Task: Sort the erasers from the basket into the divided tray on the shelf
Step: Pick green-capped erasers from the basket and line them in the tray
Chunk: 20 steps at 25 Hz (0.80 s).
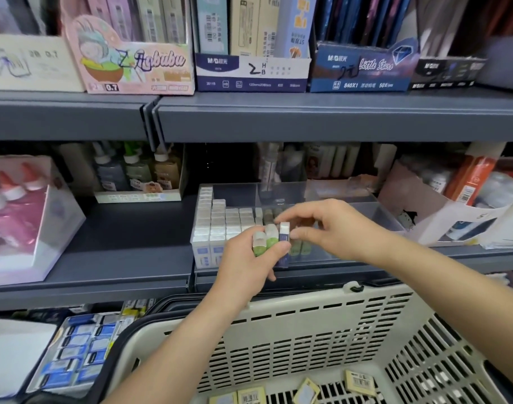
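Note:
My left hand [249, 255] is closed around a small bunch of upright erasers: two with green sleeves [265, 242] and one with a dark blue sleeve [284, 243]. My right hand [328, 225] pinches the top of the blue-sleeved eraser between thumb and fingers. Both hands hover at the front of the clear divided tray [366, 205] on the middle shelf. White erasers [217, 225] fill its left compartment in rows; a few greenish ones [268, 217] stand in the middle section. The cream plastic basket [307, 325] sits below, with several yellow erasers [360, 381] on its floor.
Display boxes of pencil leads [252, 71] line the upper shelf. Glue bottles [138, 173] stand behind left of the tray, a pink clear box [25, 217] far left, an open carton [442, 211] to the right. A tray of blue-wrapped erasers [77, 354] lies on the lower shelf.

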### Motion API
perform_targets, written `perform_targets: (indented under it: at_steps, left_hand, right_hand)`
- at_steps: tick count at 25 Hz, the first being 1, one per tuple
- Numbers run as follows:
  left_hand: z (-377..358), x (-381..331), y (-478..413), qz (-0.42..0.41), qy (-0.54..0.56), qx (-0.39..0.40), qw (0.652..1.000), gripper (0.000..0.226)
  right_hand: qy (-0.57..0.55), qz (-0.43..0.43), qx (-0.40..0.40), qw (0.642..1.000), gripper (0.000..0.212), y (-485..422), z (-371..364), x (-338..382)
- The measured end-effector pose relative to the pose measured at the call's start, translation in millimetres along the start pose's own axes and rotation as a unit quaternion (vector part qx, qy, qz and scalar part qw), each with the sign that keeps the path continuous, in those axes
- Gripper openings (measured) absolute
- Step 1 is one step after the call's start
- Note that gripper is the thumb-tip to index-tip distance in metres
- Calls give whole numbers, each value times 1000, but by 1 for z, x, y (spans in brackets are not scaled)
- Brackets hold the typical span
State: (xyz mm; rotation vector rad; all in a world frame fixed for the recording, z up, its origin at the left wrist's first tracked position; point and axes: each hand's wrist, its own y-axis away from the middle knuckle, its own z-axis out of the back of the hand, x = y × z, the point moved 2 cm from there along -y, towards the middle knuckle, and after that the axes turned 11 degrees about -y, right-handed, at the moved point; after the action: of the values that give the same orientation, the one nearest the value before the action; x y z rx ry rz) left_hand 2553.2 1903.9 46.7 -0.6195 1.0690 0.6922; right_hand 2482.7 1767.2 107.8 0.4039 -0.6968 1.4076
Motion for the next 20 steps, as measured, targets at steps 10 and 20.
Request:
perform_targets:
  at_steps: [10,20]
  left_hand:
    - [0,-2,5,-18,17,-6,1000,20]
    - [-2,5,1,-7,76,-25,997,25]
  right_hand:
    - [77,-103,-144,981,13,-16,52,-18]
    - [149,-136,14,979,13,-33,12,-41]
